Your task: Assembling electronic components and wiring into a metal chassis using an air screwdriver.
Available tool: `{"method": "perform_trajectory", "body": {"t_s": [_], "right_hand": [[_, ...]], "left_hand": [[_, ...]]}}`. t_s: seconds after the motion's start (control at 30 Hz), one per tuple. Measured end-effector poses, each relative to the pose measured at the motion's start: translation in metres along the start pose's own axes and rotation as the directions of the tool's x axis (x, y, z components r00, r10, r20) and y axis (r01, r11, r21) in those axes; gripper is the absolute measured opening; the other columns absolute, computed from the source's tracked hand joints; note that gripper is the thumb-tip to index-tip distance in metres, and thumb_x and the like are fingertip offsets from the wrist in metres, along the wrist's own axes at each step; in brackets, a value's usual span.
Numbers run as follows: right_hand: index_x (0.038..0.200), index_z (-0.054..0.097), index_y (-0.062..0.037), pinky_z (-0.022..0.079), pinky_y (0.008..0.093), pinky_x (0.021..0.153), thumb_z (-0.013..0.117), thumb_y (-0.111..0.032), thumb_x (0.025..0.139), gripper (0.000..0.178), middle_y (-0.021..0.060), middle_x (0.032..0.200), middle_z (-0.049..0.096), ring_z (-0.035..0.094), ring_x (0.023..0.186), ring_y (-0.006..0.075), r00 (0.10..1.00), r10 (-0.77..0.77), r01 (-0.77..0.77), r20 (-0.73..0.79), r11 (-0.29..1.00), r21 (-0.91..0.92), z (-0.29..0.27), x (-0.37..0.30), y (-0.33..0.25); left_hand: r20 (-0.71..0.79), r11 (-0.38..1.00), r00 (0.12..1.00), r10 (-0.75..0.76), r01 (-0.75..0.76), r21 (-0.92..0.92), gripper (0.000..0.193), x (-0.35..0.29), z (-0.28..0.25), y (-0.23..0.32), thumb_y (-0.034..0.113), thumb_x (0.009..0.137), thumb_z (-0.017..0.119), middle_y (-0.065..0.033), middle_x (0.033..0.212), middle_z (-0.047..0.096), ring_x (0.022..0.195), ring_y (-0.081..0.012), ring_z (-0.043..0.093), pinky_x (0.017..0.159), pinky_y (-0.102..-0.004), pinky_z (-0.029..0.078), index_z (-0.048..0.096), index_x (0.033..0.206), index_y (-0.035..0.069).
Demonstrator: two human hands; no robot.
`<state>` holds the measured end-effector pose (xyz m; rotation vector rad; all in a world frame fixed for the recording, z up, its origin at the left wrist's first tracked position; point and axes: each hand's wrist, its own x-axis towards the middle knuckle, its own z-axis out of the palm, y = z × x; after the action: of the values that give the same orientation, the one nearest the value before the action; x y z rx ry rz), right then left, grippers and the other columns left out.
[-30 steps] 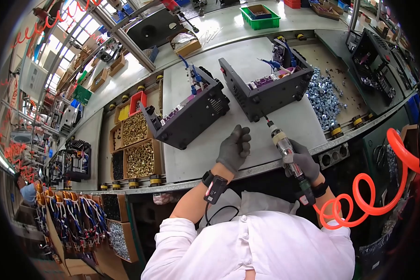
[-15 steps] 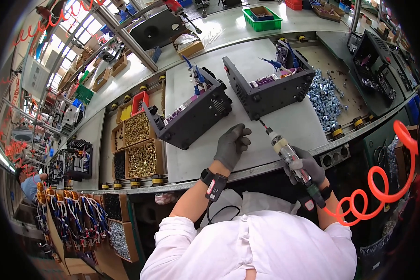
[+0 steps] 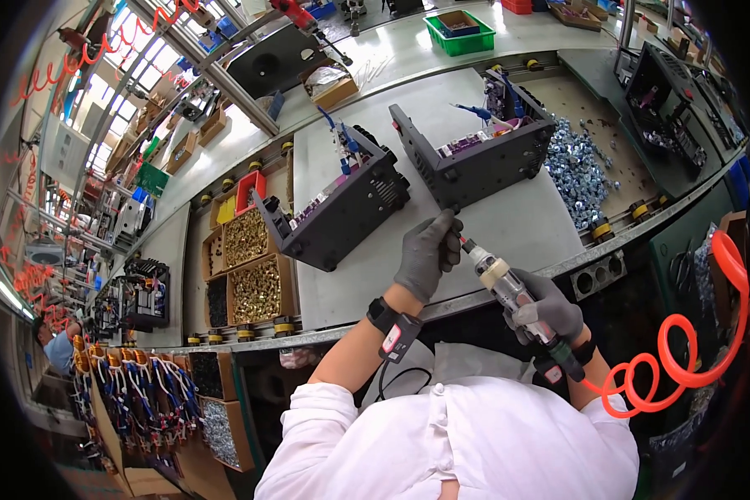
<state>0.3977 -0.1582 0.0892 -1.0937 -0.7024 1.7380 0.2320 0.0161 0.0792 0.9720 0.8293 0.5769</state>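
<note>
My right hand (image 3: 546, 307), in a grey glove, is wrapped round an air screwdriver (image 3: 506, 285) with a red coiled hose at its back end. The tool's bit points up and left toward the fingers of my left hand (image 3: 429, 257). That hand, gloved too, is closed in a pinch at the bit's tip, just below the near corner of a dark grey metal chassis (image 3: 496, 171). Whatever its fingertips hold is too small to make out. A second dark chassis (image 3: 342, 212) stands to the left; purple circuit boards and blue-ended wires show in both.
Loose silvery fasteners (image 3: 579, 171) lie right of the chassis. On the left are trays of brass-coloured parts (image 3: 257, 287) and a red bin (image 3: 250, 190). A green crate (image 3: 460, 35) stands behind. The red coiled hose (image 3: 683, 358) hangs at my right. Another person (image 3: 58, 346) is far left.
My left hand has moved up and right to the screwdriver's tip, its fingers now pinched there. The screwdriver in my right hand has shifted slightly down, away from the chassis corner.
</note>
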Motion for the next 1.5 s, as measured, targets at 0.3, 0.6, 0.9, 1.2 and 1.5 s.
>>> {"method": "perform_trajectory", "body": {"t_s": [0.3, 0.6, 0.9, 1.2, 1.5], "right_hand": [[0.138, 0.041, -0.0003, 0.052, 0.0278, 0.051, 0.07, -0.011, 0.069, 0.075, 0.0064, 0.093, 0.054, 0.059, 0.061, 0.0137, 0.972, -0.137, 0.131, -0.191, 0.99, -0.041, 0.0, 0.013, -0.003], [0.131, 0.044, 0.0002, 0.051, 0.0279, 0.049, 0.065, -0.018, 0.069, 0.068, 0.0078, 0.078, 0.054, 0.058, 0.053, 0.0153, 0.97, -0.166, 0.152, -0.177, 0.984, -0.089, -0.001, 0.028, -0.014], [0.13, 0.044, 0.0039, 0.05, 0.0265, 0.047, 0.065, -0.018, 0.067, 0.07, 0.0073, 0.075, 0.055, 0.058, 0.051, 0.0141, 0.963, -0.191, 0.188, -0.189, 0.982, -0.033, 0.007, 0.029, -0.012], [0.131, 0.042, 0.0052, 0.051, 0.028, 0.047, 0.064, -0.016, 0.071, 0.068, 0.009, 0.077, 0.058, 0.059, 0.051, 0.0164, 0.963, -0.169, 0.178, -0.211, 0.984, 0.025, 0.012, 0.038, -0.016], [0.131, 0.045, 0.0046, 0.05, 0.0257, 0.05, 0.067, -0.019, 0.068, 0.071, 0.0063, 0.084, 0.055, 0.058, 0.055, 0.0146, 0.886, -0.231, 0.162, -0.403, 0.967, -0.198, -0.034, 0.003, 0.009]], "left_hand": [[-0.105, 0.793, 0.841, 0.53, -0.448, 0.412, 0.033, 0.022, 0.0, 0.006, 0.036, 0.099, 0.055, -0.0045, 0.084, 0.065, 0.064, -0.0086, 0.059, 0.051, -0.0224, 0.042, 0.064, 0.107, 0.006], [0.252, 0.065, 0.537, 0.805, -0.503, 0.862, 0.022, 0.056, -0.006, 0.039, 0.022, 0.098, 0.055, -0.0102, 0.092, 0.065, 0.078, -0.0244, 0.065, 0.069, -0.0348, 0.052, 0.066, 0.115, 0.013], [0.278, 0.032, 0.479, 0.833, -0.542, 0.84, 0.02, 0.059, -0.008, 0.037, 0.02, 0.096, 0.057, -0.0111, 0.088, 0.064, 0.073, -0.025, 0.064, 0.065, -0.0352, 0.051, 0.067, 0.112, 0.012], [0.369, -0.073, 0.424, 0.827, -0.57, 0.818, 0.022, 0.062, -0.013, 0.04, 0.022, 0.095, 0.057, -0.0099, 0.083, 0.063, 0.07, -0.0253, 0.064, 0.061, -0.0369, 0.051, 0.067, 0.112, 0.012], [0.148, 0.077, 0.499, 0.854, -0.403, 0.912, 0.049, 0.004, -0.087, 0.1, 0.023, 0.091, 0.064, -0.007, 0.102, 0.068, 0.078, -0.0177, 0.067, 0.069, -0.0327, 0.053, 0.049, 0.136, 0.011]]}}
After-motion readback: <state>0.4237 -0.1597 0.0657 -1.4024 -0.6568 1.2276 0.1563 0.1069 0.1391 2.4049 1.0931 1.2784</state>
